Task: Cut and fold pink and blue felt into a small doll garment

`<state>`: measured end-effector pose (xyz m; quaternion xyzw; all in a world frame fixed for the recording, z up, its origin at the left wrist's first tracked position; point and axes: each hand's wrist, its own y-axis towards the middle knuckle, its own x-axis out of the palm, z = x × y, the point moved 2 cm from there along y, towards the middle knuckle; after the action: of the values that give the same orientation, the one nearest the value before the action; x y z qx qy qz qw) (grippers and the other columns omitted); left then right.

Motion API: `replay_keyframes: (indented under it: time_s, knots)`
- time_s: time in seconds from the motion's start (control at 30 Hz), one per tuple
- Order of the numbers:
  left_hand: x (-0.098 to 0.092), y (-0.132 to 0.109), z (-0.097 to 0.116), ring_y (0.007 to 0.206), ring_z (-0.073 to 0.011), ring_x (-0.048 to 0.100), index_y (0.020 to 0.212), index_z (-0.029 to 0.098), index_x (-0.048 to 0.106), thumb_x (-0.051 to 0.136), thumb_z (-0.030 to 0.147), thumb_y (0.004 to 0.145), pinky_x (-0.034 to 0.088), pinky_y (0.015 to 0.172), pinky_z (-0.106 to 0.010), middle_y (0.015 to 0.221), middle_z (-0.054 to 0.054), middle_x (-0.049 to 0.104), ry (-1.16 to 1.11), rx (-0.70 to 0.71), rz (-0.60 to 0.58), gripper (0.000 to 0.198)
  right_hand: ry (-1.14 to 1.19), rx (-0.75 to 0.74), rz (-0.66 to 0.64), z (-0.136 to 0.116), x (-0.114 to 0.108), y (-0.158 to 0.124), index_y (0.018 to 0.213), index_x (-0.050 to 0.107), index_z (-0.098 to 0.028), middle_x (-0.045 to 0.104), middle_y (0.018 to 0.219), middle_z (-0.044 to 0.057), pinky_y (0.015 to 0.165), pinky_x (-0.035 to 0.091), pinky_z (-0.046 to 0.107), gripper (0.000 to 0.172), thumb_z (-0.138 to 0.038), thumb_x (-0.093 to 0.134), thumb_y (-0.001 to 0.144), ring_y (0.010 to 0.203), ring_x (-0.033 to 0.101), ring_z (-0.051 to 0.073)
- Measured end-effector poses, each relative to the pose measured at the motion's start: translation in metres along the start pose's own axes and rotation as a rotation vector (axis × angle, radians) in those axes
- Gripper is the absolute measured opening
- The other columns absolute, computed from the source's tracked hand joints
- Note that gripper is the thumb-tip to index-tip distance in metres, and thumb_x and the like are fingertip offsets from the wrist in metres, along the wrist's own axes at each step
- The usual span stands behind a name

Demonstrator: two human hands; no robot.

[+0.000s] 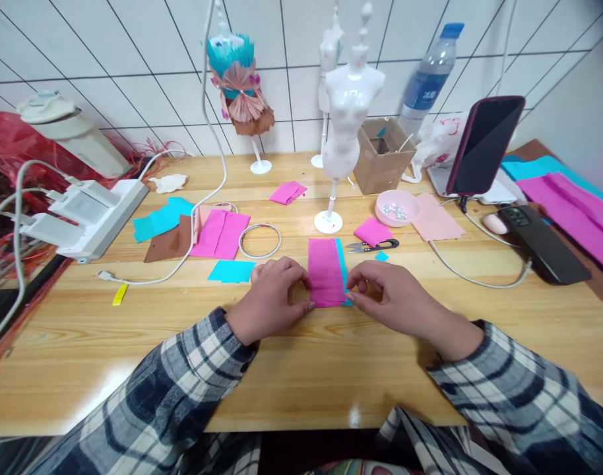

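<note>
A pink crepe paper rectangle (325, 274) lies on the table in front of me, over a blue crepe paper piece (342, 260) that shows as a strip along its right side. My left hand (278, 293) is at the left edge, thumb on the lower left corner and index finger curved apart from it. At the right edge, my right hand (393, 297) has thumb and index finger pinched near the lower corner. Just beyond the paper are small black thread snips (373, 246) and a folded pink piece (373, 231).
A white mannequin (345, 112) stands behind the paper; a dressed mannequin (242, 86) is farther left. A pink bowl of beads (398, 208), a cardboard box (383, 155) and phones (543, 244) are on the right. A power strip (101, 221) with cables lies left.
</note>
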<state>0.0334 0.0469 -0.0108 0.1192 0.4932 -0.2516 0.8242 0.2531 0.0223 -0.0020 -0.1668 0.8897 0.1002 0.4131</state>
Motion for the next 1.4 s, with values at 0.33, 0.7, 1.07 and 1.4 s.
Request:
replay_keyframes:
  time_s: [0.33,0.7,1.07,1.4]
  knots:
    - [-0.001,0.002,0.001,0.097,-0.0237,0.052,0.092,0.024,0.064,0.069,0.034,0.075,0.036,0.091,-0.040,0.103,-0.003,0.060,-0.018,0.001,0.007,0.021,-0.162,0.125,-0.149,-0.002,0.013,0.006,0.071,0.061,-0.022,0.058,0.066,-0.004,0.055,0.026,0.026,0.010,-0.028,0.060,0.079,0.064,0.047,0.012]
    - [-0.002,-0.001,0.003,0.109,-0.0269,0.050,0.112,0.027,0.056,0.067,0.030,0.077,0.036,0.094,-0.045,0.118,-0.005,0.055,0.041,0.018,0.046,0.037,-0.131,0.152,-0.165,0.001,0.009,0.010,0.073,0.059,-0.022,0.059,0.068,-0.004,0.054,0.026,0.025,0.010,-0.029,0.065,0.077,0.062,0.047,0.012]
    - [-0.009,-0.009,0.018,0.103,-0.0203,0.055,0.109,0.023,0.060,0.055,0.015,0.086,0.042,0.092,-0.037,0.111,-0.005,0.063,-0.007,0.455,0.087,0.025,-0.106,0.145,-0.164,0.005,0.009,0.011,0.071,0.060,-0.021,0.064,0.070,-0.003,0.054,0.027,0.025,0.010,-0.027,0.065,0.077,0.061,0.050,0.012]
    - [-0.001,0.001,0.005,0.090,-0.0162,0.063,0.100,0.027,0.070,0.053,0.027,0.093,0.035,0.099,-0.041,0.099,-0.001,0.071,0.197,0.451,0.016,0.019,-0.067,-0.112,-0.065,0.005,0.007,0.008,0.095,0.065,-0.020,0.065,0.087,0.002,0.071,0.040,0.027,0.018,-0.030,0.068,0.081,0.082,0.057,0.016]
